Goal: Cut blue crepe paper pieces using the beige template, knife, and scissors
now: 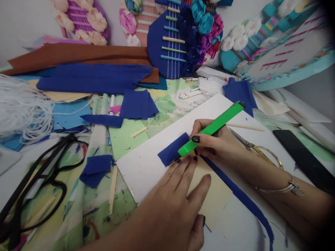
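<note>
My right hand (214, 144) grips a bright green craft knife (211, 128) like a pen, its tip down at the edge of a dark blue crepe paper piece (172, 150). My left hand (172, 195) lies flat with fingers spread on a pale cream shape (220, 198) that is bordered by the blue paper strip (246, 200). Both rest on a white board (146, 167). A bracelet (282, 188) is on my right wrist.
Gold-handled scissors (258, 151) and a black phone (303, 157) lie to the right. Blue paper scraps (95, 169), wooden sticks (113, 188), black cords (39, 174) and white string (21, 108) crowd the left. Decorated paper guitars (172, 42) lean against the back wall.
</note>
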Action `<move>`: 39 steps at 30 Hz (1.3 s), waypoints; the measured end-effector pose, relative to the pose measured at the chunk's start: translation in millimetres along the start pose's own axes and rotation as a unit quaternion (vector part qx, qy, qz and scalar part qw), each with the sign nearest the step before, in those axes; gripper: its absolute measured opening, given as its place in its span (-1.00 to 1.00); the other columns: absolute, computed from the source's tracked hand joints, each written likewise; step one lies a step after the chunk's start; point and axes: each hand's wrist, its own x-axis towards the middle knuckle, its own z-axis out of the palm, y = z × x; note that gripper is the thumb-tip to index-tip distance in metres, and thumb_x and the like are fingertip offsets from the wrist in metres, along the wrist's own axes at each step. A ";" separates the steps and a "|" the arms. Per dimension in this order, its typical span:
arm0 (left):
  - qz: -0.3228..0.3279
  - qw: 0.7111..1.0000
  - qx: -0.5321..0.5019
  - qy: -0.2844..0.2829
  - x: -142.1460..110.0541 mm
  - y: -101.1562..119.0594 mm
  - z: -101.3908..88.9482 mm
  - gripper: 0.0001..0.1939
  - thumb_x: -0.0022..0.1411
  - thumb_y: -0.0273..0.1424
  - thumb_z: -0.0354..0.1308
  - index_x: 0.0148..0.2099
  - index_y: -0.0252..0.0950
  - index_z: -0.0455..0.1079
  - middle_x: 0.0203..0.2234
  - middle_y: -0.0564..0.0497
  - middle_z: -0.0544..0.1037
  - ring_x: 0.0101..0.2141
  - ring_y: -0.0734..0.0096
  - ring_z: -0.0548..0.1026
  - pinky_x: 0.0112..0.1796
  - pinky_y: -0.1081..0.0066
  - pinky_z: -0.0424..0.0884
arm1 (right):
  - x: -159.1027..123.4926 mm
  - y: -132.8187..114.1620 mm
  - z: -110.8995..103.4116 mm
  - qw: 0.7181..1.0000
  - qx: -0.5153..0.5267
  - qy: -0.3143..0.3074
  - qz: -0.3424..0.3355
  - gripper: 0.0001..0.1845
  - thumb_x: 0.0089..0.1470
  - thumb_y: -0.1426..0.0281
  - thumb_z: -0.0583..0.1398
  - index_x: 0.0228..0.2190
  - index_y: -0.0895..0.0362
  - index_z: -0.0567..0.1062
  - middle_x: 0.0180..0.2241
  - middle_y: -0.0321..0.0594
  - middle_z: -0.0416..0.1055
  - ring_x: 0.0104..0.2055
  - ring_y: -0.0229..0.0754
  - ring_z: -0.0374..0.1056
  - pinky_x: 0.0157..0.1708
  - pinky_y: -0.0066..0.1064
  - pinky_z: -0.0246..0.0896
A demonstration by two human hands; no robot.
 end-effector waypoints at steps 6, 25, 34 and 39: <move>-0.003 1.000 0.001 0.000 0.8 -0.1 -0.9 -0.34 0.27 -0.26 0.03 0.35 -0.38 0.05 0.29 -0.45 0.08 0.29 -0.19 -0.02 0.18 -0.07 0.16 | 0.6 -0.4 0.5 1.000 0.000 0.012 0.000 -0.77 0.00 0.34 0.31 -0.51 0.16 0.38 -0.71 -0.41 0.29 -0.76 -0.44 0.05 -0.80 -0.60 -0.16; 0.002 1.000 0.003 -0.003 0.2 -0.5 0.6 -0.32 0.24 -0.24 0.07 0.34 -0.38 0.07 0.30 -0.46 0.04 0.30 -0.21 -0.05 0.20 -0.08 0.11 | 0.0 0.5 1.2 1.000 0.027 0.003 -0.008 -0.78 -0.01 0.43 0.30 -0.54 0.16 0.35 -0.73 -0.43 0.29 -0.77 -0.47 0.03 -0.79 -0.63 -0.15; 0.004 1.000 0.007 0.000 1.8 -0.7 1.0 -0.33 0.25 -0.25 0.04 0.34 -0.38 0.06 0.28 -0.48 0.08 0.29 -0.21 -0.01 0.16 -0.08 0.18 | -1.7 0.5 3.2 1.000 0.010 0.012 -0.020 -0.74 0.01 0.43 0.30 -0.55 0.15 0.31 -0.73 -0.44 0.29 -0.76 -0.47 0.04 -0.79 -0.65 -0.13; 0.000 1.000 0.013 0.000 -0.1 1.1 0.1 -0.33 0.26 -0.24 0.04 0.35 -0.37 0.05 0.28 -0.46 0.11 0.28 -0.19 0.01 0.15 -0.08 0.20 | -2.1 -0.3 2.8 1.000 0.011 0.003 -0.022 -0.74 0.02 0.42 0.30 -0.55 0.15 0.31 -0.71 -0.42 0.31 -0.75 -0.47 0.05 -0.79 -0.66 -0.12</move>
